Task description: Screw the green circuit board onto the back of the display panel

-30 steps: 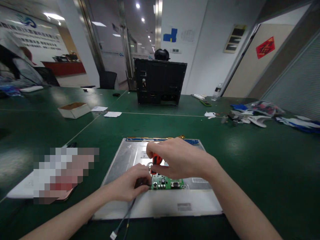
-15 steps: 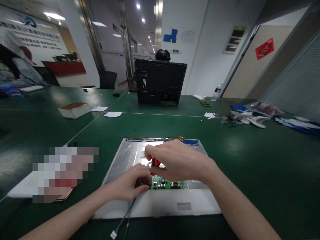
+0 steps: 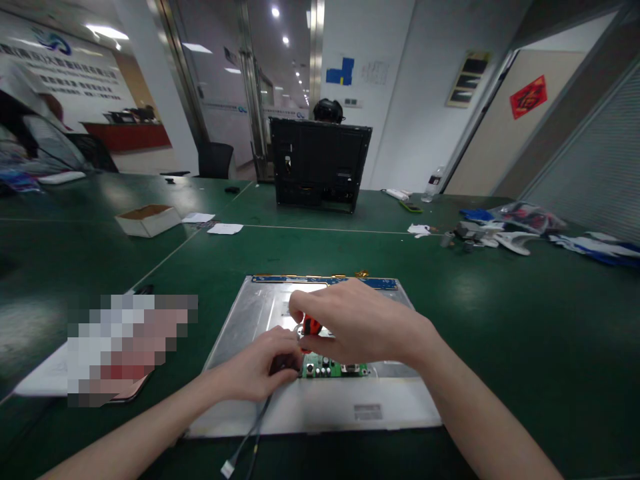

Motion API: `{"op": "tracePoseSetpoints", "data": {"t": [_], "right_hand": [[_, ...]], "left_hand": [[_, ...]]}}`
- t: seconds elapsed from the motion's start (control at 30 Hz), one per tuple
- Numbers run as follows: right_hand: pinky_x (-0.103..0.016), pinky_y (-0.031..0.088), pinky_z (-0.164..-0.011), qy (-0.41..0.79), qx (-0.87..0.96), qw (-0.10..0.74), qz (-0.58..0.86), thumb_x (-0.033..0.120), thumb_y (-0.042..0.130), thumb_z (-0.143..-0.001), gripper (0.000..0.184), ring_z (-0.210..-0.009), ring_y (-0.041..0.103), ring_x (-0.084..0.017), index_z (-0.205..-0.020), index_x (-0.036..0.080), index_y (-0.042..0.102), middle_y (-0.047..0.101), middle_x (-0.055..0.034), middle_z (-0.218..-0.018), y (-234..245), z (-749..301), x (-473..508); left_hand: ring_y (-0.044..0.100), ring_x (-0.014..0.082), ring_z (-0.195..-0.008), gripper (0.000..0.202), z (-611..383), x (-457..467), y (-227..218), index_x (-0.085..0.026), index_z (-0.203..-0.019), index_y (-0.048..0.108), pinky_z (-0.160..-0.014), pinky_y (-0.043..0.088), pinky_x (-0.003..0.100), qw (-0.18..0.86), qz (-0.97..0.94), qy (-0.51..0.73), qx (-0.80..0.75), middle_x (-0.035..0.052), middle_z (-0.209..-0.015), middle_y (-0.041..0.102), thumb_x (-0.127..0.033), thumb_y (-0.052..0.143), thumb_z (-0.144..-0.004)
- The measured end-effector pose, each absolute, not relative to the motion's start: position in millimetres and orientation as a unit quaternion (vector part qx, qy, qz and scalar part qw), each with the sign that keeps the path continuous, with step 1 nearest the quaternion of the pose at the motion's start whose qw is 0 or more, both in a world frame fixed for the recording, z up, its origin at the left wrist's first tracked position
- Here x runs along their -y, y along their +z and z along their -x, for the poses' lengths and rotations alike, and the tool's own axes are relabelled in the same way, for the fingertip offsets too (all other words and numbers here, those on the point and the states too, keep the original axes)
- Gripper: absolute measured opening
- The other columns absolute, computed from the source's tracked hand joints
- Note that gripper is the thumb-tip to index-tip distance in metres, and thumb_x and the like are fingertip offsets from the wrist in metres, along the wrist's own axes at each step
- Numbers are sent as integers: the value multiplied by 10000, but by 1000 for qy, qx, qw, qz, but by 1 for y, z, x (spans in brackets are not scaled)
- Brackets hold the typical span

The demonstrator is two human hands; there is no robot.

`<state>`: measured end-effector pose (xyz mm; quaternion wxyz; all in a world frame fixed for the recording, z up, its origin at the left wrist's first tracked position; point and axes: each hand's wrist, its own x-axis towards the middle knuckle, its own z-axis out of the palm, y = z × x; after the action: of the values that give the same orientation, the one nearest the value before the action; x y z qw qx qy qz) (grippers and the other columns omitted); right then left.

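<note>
A silver LCD panel (image 3: 330,403) lies flat on the table in front of me, a green circuit board (image 3: 334,369) on its back. My right hand (image 3: 360,320) is closed around the red and black handle of a screwdriver (image 3: 312,326), held above the board's left part; the tip is hidden. My left hand (image 3: 265,363) rests at the board's left edge, fingers curled and thumb bent inward. What it pinches is covered by the fingers. From beneath it a dark cable (image 3: 261,417) with a white plug (image 3: 227,469) runs towards me over the panel's near edge.
Across the green table (image 3: 480,320) a black monitor housing (image 3: 320,163) stands upright, a person's dark head behind it. An open cardboard box (image 3: 149,221) sits left. Right lie bags and metal parts (image 3: 473,231). A partly blurred-out phone (image 3: 133,390) is near my left arm.
The screwdriver handle has turned slightly in my right hand. Across the table the monitor housing has tilted a little. My left hand and the panel stay in place.
</note>
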<state>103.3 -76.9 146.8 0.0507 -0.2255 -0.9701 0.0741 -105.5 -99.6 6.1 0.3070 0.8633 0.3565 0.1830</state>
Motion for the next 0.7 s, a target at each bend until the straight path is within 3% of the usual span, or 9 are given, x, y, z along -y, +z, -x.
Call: {"op": "tracePoseSetpoints", "data": {"t": [0.7], "right_hand": [[-261, 288, -531, 66, 971, 40, 225, 252, 527, -850, 150, -690, 569, -148, -981, 188, 493, 661, -24, -849, 148, -101, 80]], "left_hand": [[537, 209, -841, 86, 105, 100, 8, -180, -872, 594, -738, 435, 320, 298, -868, 187, -351, 46, -922, 605, -184, 568, -790]]}}
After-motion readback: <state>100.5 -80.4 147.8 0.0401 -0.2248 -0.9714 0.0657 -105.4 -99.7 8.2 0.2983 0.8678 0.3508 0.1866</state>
